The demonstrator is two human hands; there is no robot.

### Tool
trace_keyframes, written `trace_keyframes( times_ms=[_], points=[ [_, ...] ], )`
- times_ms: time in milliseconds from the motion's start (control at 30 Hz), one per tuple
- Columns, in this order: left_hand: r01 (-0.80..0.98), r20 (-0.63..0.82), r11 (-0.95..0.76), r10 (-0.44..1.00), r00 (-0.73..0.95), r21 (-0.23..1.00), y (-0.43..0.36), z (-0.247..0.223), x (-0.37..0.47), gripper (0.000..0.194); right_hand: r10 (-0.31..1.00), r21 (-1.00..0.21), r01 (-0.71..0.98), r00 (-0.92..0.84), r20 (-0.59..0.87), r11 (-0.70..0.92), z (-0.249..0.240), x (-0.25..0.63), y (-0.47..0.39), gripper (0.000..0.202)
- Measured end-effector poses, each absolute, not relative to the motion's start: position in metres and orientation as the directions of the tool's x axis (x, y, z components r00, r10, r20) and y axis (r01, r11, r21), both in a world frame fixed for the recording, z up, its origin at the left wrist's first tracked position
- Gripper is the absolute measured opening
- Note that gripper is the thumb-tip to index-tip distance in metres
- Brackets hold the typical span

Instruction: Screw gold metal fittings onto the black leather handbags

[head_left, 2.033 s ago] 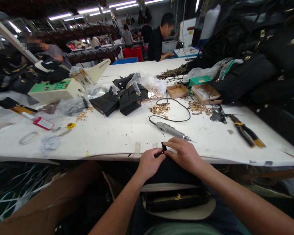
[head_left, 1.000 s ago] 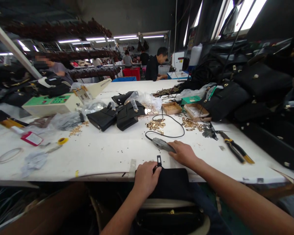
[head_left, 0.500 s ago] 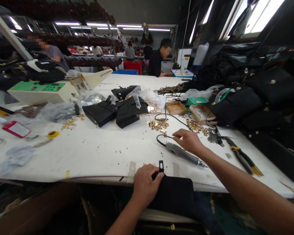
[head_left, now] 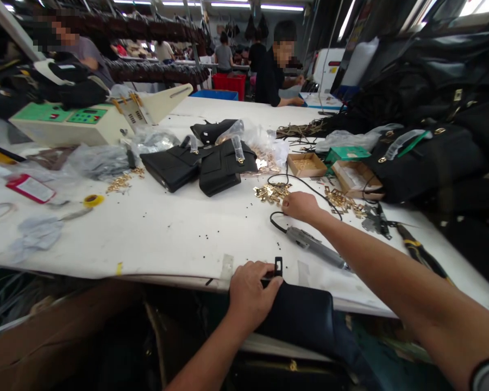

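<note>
My left hand (head_left: 252,293) grips the top of a black leather piece (head_left: 305,315) at the table's front edge. A small black tab with a rectangular slot (head_left: 278,266) stands up beside its fingertips. My right hand (head_left: 301,207) reaches to the near side of a pile of gold metal fittings (head_left: 270,192); its fingers are bent together, and whatever they may hold is hidden. Just below that hand, a grey electric screwdriver (head_left: 315,247) lies on the white table (head_left: 158,233), its cord looping up behind.
Black bags (head_left: 226,167) lie mid-table. To the right are small cardboard boxes (head_left: 307,165), a second fittings pile (head_left: 342,201), pliers (head_left: 419,252) and stacked black bags. A green-panelled machine (head_left: 85,122) stands left. A person (head_left: 271,76) works across the table.
My right hand has moved to the fittings pile, and its fingers have drawn in. My left hand keeps its hold on the black piece. The whole view has shifted slightly.
</note>
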State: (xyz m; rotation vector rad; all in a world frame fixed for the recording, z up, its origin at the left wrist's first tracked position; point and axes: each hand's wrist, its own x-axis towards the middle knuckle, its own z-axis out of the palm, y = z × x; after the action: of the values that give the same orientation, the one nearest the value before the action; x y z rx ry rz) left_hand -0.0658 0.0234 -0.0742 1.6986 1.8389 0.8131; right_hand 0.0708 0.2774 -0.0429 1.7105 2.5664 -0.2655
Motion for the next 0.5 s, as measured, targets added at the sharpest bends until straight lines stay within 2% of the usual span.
trace_keyframes(
  times_ms=[100,167,267,333,367,500],
  points=[
    [0.688,0.014,0.058,0.995,-0.098,0.723,0.024,-0.072,-0.065,0.015,0.929,-0.127,0.925,-0.366,-0.058,0.357,-0.036,0.073,0.268,0.029],
    [0.678,-0.001,0.071,0.995,-0.103,0.732,0.024,-0.071,-0.065,0.016,0.925,-0.185,0.907,-0.381,0.016,0.377,-0.029,0.08,0.254,0.033],
    [0.642,-0.04,0.115,0.991,-0.13,0.758,0.025,-0.066,-0.065,0.02,0.897,-0.481,0.769,-0.432,0.094,0.421,-0.022,0.096,0.218,0.029],
    [0.601,-0.085,0.166,0.983,-0.161,0.782,0.026,-0.063,-0.064,0.023,0.891,-0.695,0.626,-0.451,0.048,0.354,-0.023,0.109,0.189,0.026],
    [0.583,-0.107,0.189,0.979,-0.172,0.79,0.027,-0.061,-0.064,0.024,0.889,-0.764,0.577,-0.458,-0.009,0.289,-0.025,0.115,0.175,0.025],
    [0.547,-0.127,0.219,0.971,-0.202,0.808,0.029,-0.058,-0.06,0.028,0.847,-0.869,0.494,-0.469,-0.249,0.018,-0.039,0.128,0.133,0.029]
  ],
)
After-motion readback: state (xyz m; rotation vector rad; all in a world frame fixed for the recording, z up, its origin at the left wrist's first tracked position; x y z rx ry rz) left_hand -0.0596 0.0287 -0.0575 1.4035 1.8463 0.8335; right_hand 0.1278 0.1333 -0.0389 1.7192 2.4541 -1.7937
